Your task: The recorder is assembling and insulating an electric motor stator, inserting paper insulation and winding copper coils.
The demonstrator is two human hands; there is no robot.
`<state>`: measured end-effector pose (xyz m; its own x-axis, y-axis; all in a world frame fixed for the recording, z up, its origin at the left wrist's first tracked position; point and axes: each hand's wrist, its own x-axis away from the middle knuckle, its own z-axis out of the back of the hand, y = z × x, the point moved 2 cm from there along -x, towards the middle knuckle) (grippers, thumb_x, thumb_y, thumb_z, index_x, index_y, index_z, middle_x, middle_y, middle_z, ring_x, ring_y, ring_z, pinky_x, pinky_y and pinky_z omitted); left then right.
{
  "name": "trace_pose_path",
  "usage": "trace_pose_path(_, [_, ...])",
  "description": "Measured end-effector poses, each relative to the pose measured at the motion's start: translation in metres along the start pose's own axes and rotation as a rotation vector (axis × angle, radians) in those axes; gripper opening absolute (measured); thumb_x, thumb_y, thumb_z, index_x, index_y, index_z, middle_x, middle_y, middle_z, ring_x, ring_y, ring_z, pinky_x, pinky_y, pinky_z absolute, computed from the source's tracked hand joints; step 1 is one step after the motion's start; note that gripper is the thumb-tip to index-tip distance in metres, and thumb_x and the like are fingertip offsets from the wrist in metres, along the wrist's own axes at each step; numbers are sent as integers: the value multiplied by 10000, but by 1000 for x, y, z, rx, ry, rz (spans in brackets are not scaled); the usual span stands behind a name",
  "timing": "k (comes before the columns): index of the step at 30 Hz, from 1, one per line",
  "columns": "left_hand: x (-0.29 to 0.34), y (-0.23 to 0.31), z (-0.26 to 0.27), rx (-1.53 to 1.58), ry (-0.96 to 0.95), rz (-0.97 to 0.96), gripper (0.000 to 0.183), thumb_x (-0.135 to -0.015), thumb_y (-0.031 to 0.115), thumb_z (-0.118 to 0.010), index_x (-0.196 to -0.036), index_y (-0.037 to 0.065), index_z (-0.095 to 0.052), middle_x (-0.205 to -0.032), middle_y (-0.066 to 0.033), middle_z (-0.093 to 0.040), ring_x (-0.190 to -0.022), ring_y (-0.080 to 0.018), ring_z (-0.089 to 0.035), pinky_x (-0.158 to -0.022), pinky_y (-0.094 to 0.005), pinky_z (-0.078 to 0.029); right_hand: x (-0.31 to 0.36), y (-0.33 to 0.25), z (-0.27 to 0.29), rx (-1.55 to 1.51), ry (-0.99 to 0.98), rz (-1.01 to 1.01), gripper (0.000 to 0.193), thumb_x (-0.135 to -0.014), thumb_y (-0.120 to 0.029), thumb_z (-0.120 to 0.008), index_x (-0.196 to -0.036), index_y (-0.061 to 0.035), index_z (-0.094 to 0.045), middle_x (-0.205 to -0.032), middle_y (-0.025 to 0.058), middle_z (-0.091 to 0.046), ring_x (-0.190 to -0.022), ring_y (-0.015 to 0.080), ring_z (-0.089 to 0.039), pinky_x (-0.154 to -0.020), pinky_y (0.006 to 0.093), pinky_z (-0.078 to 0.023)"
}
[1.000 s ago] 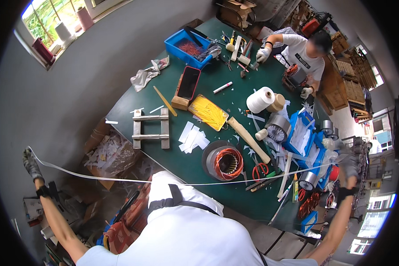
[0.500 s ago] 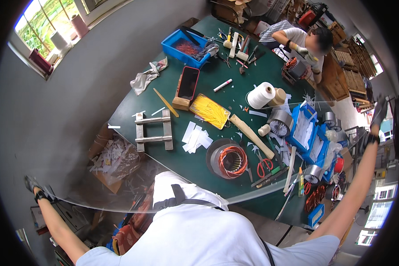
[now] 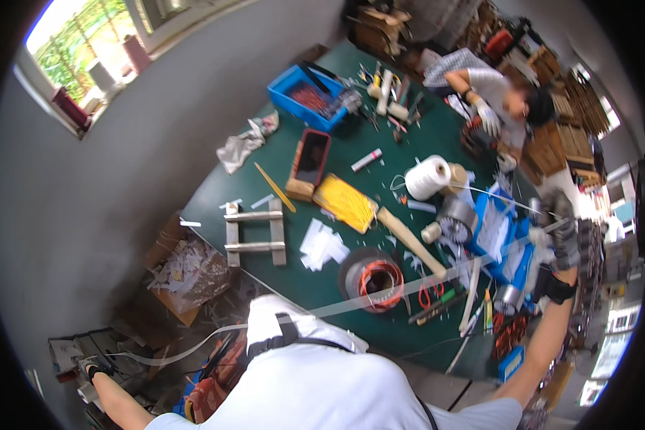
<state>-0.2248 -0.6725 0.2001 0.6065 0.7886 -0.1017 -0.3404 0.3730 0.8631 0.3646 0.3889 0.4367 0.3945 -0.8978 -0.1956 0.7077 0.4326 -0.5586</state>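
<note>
My arms are stretched wide apart. On the far right is my right hand (image 3: 562, 229), in a grey glove and closed on a white cord (image 3: 491, 193). From there the cord runs back to a large white spool (image 3: 428, 178) on the table. A second length of it, smeared by motion, sags across my front to my left hand (image 3: 91, 368). That hand is small at the lower left, with its fingers closed around the cord's end. Below this length stands a stator (image 3: 380, 284) with orange-red windings.
The green table (image 3: 258, 179) carries a phone (image 3: 312, 156) on a wooden stand, yellow strips (image 3: 345, 203), a metal frame (image 3: 256, 235), a wooden mallet handle (image 3: 411, 242) and blue bins (image 3: 494, 226). A gloved co-worker (image 3: 491, 93) handles a stator at the far right. A scrap box (image 3: 186, 276) is at left.
My right hand has come inward and down, and my left hand has dropped lower. The cord between them has shifted from a wide sweeping blur to a narrower band.
</note>
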Motion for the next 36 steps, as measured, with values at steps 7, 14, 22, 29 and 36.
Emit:
trace_pose_path(7, [-26, -10, 19, -47, 24, -54, 390, -937, 221, -384, -1264, 28, -469, -1292, -70, -479, -1191, -186, -441, -1006, -308, -338, -130, -110, -188, 262, -123, 469, 307, -870, -134, -438, -1165, -73, -495, -1014, 105, -566, -914, 235, -556, -813, 312, -445])
trace_pose_path(14, [-32, -15, 17, -81, 22, -49, 381, -940, 222, -382, -1258, 34, -478, -1279, -66, -489, -1183, -182, -448, -999, -303, -341, -178, -122, -299, 490, -259, 356, 321, -868, -118, -434, -1182, -76, -487, -1058, 103, -555, -950, 224, -546, -809, 308, -449])
trace_pose_path(22, [-51, 12, -8, -96, -19, -81, 372, -944, 222, -379, -1251, 42, -489, -1264, -61, -501, -1172, -177, -455, -991, -297, -346, -144, -76, -230, 506, -243, 315, 340, -867, -100, -428, -1202, -79, -477, -1108, 100, -543, -991, 210, -535, -805, 304, -453])
trace_pose_path(29, [92, 168, -198, 134, -559, -461, 365, -947, 223, -377, -1244, 48, -498, -1251, -57, -511, -1163, -173, -461, -984, -291, -349, -64, -63, -158, 496, -188, 417, 357, -865, -84, -423, -1219, -81, -468, -1152, 97, -532, -1027, 199, -526, -802, 300, -456])
trace_pose_path(36, [674, 318, -191, 216, -1971, -154, 356, -880, 148, -521, -1232, 94, -514, -1123, -33, -580, -1053, -150, -513, -922, -239, -379, 52, -149, -230, 778, 161, 984, 323, -836, -85, -443, -1152, -88, -508, -1094, 100, -577, -972, 200, -575, -722, 310, -494])
